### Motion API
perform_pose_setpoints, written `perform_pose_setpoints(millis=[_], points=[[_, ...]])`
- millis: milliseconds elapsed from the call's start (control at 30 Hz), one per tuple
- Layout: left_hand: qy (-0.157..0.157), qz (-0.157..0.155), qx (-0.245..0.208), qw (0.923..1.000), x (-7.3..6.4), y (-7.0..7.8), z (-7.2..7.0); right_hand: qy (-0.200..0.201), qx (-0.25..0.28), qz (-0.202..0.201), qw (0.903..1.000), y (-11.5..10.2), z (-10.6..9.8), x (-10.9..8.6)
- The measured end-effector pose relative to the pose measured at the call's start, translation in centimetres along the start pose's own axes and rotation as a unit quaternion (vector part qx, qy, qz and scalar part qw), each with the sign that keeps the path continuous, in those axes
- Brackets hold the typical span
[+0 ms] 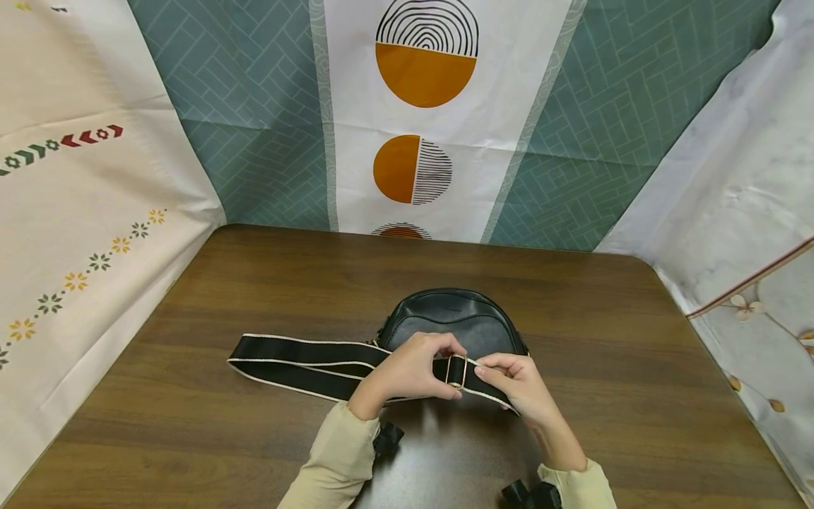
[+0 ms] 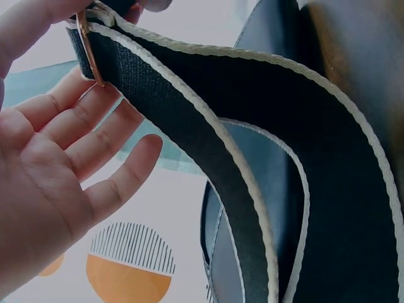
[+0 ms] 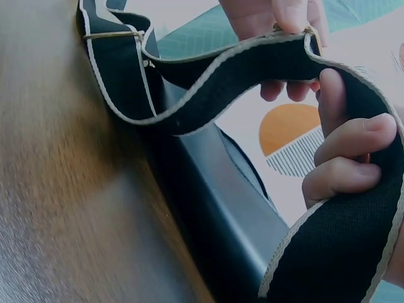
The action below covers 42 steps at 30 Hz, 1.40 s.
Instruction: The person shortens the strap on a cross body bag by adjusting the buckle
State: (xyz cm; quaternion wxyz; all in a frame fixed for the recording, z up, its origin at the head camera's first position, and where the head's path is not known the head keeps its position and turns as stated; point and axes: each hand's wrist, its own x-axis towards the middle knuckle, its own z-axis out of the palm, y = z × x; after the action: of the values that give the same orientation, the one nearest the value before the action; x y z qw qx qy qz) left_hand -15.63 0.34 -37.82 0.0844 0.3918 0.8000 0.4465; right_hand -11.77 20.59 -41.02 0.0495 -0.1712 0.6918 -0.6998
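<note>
A black strap with cream edging is held up in front of a small black bag. My left hand pinches the strap's gold slider buckle by its top and bottom edges, between thumb and fingers. Just right of the buckle, my right hand grips the strap, with several fingers curled against the webbing in the right wrist view. The left wrist view has the buckle at the fingertips and the strap curving away in two layers. Leftward, the strap forms a long loop on the table.
The brown wooden table carries the bag near its middle. Behind it hangs a teal and white patterned cloth. White printed cloths stand at the left and right. Dark wrist mounts sit below the sleeves.
</note>
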Motion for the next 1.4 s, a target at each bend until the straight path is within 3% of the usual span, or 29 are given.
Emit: perform_pose_setpoints(millis=[167, 467, 633, 767, 933, 1033, 1200, 1400], points=[[-0.005, 0.008, 0.004, 0.9999, 0.2, 0.1, 0.4, -0.008, 0.009, -0.006, 0.9999, 0.1, 0.4, 0.2], [-0.002, 0.010, 0.020, 0.9998, 0.1, 0.2, 0.4, -0.009, 0.004, 0.018, 0.9998, 0.1, 0.5, 0.3], [-0.010, 0.020, 0.031, 0.9993, 0.0, 0.2, 0.0, -0.045, -0.013, -0.002, 0.9989, -0.1, -0.2, 0.3], [-0.008, 0.022, 0.021, 0.9995, -0.1, 0.2, -0.3, -0.080, -0.056, -0.028, 0.9948, -0.2, -1.0, 0.4], [0.006, 0.009, 0.007, 0.9999, -0.2, 0.2, -0.6, -0.112, -0.070, -0.018, 0.9911, 0.1, -1.9, 0.4], [0.011, 0.003, 0.004, 0.9999, -0.2, 0.0, -0.7, -0.101, -0.055, -0.014, 0.9933, 0.3, -2.2, 0.3], [0.008, 0.006, 0.000, 1.0000, -0.2, -0.2, -0.5, -0.052, -0.041, -0.044, 0.9968, 0.6, -1.9, 0.3], [-0.001, 0.002, 0.001, 1.0000, -0.1, 0.0, -0.3, -0.038, -0.022, -0.049, 0.9979, 0.9, -1.4, 0.4]])
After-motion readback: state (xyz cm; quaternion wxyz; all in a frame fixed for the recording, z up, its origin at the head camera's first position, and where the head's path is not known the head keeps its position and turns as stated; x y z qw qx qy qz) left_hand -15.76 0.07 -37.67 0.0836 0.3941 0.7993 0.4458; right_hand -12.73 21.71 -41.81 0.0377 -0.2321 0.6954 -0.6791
